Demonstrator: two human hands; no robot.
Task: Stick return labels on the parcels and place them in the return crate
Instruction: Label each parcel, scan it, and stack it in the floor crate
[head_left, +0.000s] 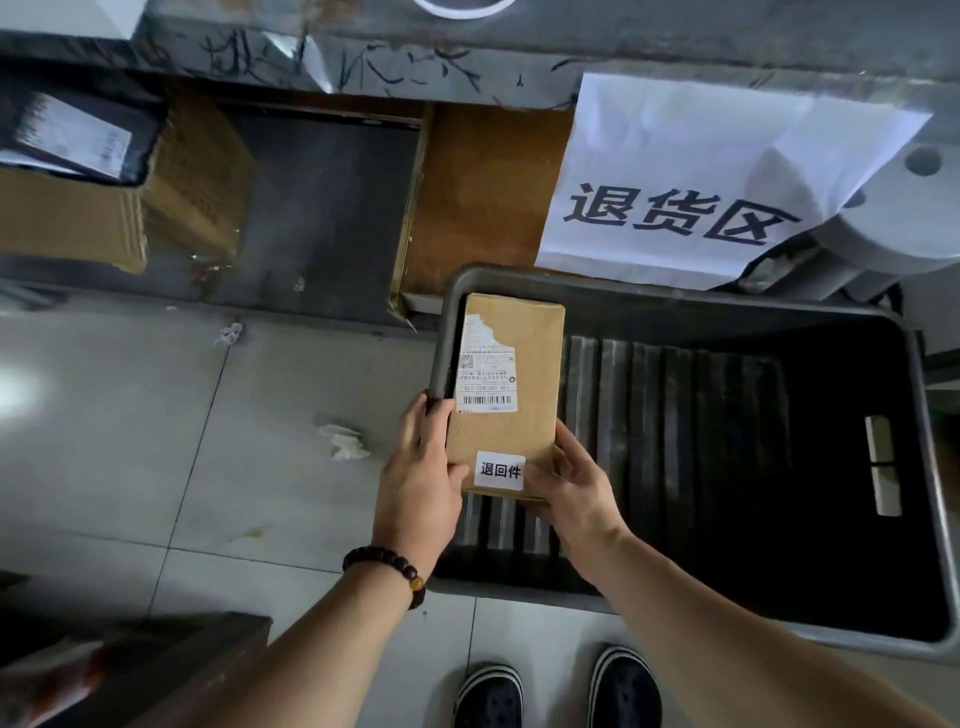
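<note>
Left hand (415, 467), right hand (571, 486), fingers curled round brown parcel (506, 436), white return label (500, 471) on top, grey crate (675, 415)

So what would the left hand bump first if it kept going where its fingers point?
Probably the crate's wall; the left hand points along the box, right beside it. Depth is unclear.

One parcel (511, 358), one return label (500, 471), one crate (675, 307), two hands (418, 480) (574, 491), one sign (675, 171), two shoes (491, 696) (626, 686)

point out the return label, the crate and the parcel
return label (500, 471): head view, middle of the white sticker
crate (675, 415): head view, bare ribbed floor
parcel (498, 434): head view, bare cardboard top face
</note>
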